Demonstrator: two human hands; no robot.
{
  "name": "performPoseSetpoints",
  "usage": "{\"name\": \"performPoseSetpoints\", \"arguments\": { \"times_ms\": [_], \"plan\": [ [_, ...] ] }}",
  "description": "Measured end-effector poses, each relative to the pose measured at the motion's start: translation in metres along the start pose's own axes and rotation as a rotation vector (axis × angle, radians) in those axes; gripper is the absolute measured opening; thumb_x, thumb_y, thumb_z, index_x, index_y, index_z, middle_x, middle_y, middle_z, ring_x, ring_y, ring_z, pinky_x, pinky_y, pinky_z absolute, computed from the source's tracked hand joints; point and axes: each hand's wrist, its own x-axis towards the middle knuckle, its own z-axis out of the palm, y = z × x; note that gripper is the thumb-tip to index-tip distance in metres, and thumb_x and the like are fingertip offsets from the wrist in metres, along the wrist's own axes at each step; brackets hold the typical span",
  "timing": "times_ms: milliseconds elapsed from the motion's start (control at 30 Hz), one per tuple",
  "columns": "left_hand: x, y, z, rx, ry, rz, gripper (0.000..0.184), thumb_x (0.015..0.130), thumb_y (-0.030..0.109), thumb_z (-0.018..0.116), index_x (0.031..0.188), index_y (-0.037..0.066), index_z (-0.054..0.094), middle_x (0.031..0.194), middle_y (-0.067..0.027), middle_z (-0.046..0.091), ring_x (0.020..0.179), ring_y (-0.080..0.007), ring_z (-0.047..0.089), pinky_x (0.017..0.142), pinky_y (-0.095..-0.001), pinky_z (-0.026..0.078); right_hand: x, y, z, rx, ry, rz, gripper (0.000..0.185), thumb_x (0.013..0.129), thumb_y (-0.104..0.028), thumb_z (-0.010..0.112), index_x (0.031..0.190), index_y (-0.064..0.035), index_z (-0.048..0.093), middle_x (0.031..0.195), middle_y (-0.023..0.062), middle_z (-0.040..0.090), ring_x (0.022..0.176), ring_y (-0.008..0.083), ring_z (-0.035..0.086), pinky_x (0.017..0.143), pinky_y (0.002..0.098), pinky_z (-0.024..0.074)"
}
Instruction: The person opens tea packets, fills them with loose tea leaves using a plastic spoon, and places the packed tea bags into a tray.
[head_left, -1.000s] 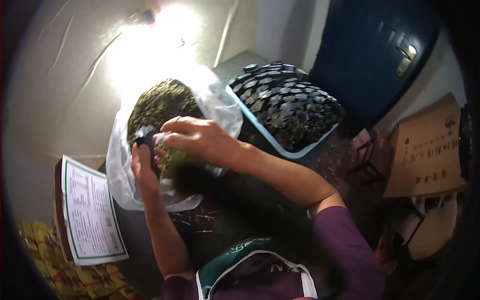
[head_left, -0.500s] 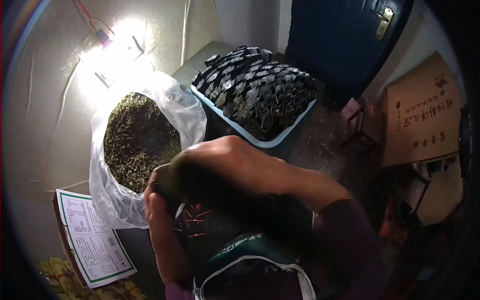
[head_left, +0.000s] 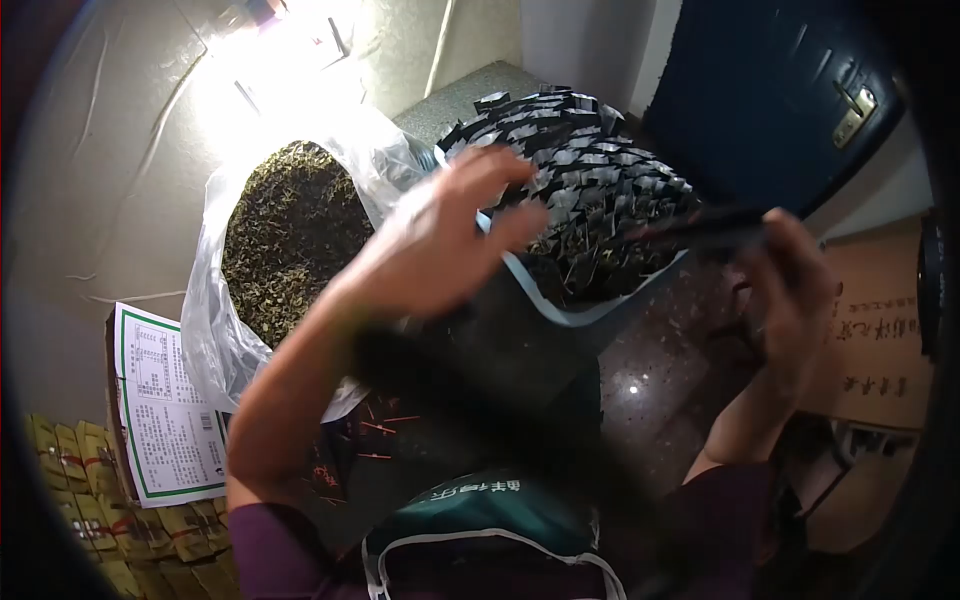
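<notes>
My left hand (head_left: 445, 230) reaches past the bag toward the near left rim of a light blue basin (head_left: 570, 316). Its fingers are apart, with nothing seen in them. Standing close together in the basin are many small black pouches (head_left: 600, 165). Off to the right, my right hand (head_left: 795, 285) pinches a dark flat pouch (head_left: 725, 228), smeared by motion, beyond the basin's right side. Dried, dark green tea-like leaves (head_left: 295, 240) fill a clear plastic bag (head_left: 205, 330) at the left.
A printed sheet with a green border (head_left: 170, 410) lies left, beside yellow wrapped bundles (head_left: 95, 490). Dark packets with orange print (head_left: 385, 430) lie near the apron (head_left: 480, 510). A cardboard box (head_left: 870, 330) stands right, below a dark blue door (head_left: 770, 100). A bright lamp shines at the upper left.
My hands were together beside the leaf bag and have come apart. The left moved up toward the basin; the right swung right with the dark pouch. The view has shifted.
</notes>
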Motion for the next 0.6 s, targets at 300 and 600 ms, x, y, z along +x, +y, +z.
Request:
{"name": "performPoseSetpoints", "arguments": {
  "times_ms": [300,600],
  "plan": [
    [0.158,-0.134,0.062,0.309,0.117,-0.361,0.065,0.097,0.054,0.052,0.129,-0.001,0.061,0.14,-0.0241,0.055,0.129,-0.041,0.053,0.108,-0.0504,0.042,0.169,0.067,0.01,-0.261,-0.061,-0.242,0.025,0.098,-0.02,0.062,0.103,0.0027,0.07,0.077,0.0033,0.066,0.072,0.0094,0.058,0.069,0.0271,0.0459],
    [0.169,-0.158,0.087,0.271,-0.044,-0.476,0.071,0.098,0.062,0.048,0.129,-0.001,0.061,0.129,-0.0255,0.063,0.123,-0.0401,0.058,0.104,-0.0471,0.046,0.29,0.108,0.115,-0.348,-0.229,-0.35,0.024,0.097,-0.021,0.059,0.095,0.0006,0.069,0.075,0.0073,0.069,0.069,0.0193,0.065,0.071,0.0352,0.05]
  ]
}}
